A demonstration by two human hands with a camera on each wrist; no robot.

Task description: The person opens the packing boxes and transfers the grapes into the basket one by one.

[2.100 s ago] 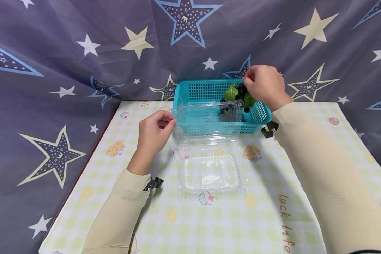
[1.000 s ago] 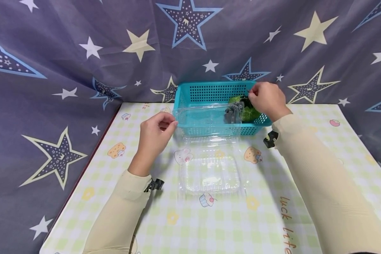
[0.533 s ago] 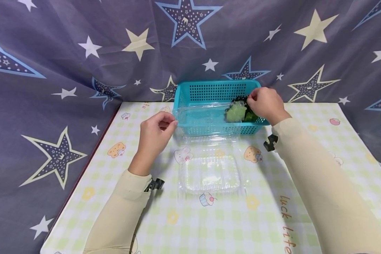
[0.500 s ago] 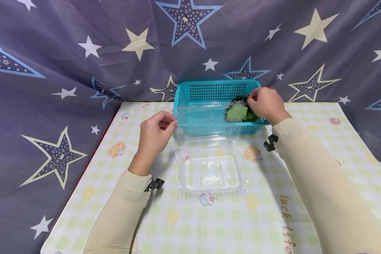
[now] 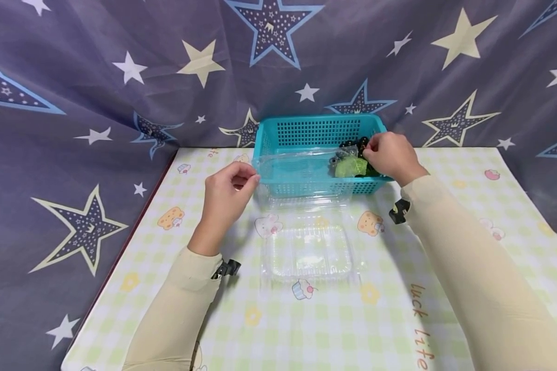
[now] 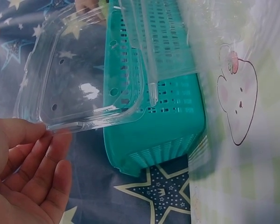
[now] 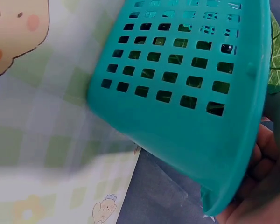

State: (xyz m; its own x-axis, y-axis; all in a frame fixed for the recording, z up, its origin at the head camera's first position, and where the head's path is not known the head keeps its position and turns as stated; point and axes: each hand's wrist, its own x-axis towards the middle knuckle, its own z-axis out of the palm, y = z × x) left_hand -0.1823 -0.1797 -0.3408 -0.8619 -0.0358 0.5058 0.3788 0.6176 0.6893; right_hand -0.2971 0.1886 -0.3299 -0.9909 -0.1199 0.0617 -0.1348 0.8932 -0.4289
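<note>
My left hand [image 5: 225, 198] pinches the edge of the raised lid [image 6: 74, 88] of a clear plastic clamshell box, between thumb and fingers. The lid leans up in front of the turquoise basket [image 5: 283, 126], and the box's base [image 5: 308, 255] lies flat on the cloth. At the basket's right end, my right hand [image 5: 394, 157] reaches in over the rim with thumb and fingertips together at the top of a bunch of dark grapes [image 5: 363, 142]. Green leaves [image 5: 351, 167] hang with the bunch, partly seen through the lid. In the right wrist view, the basket wall hides most of the bunch.
A checked cloth [image 5: 241, 335] with cartoon prints covers the table. Behind the basket, a dark curtain [image 5: 158, 62] with stars stands close to the table's far edge and runs along the left side. The basket's left part shows its bare floor.
My right hand has come down from above the basket to its right end, lowering the grapes in it. The leaves have turned and shifted. My left hand and the lid have stayed put.
</note>
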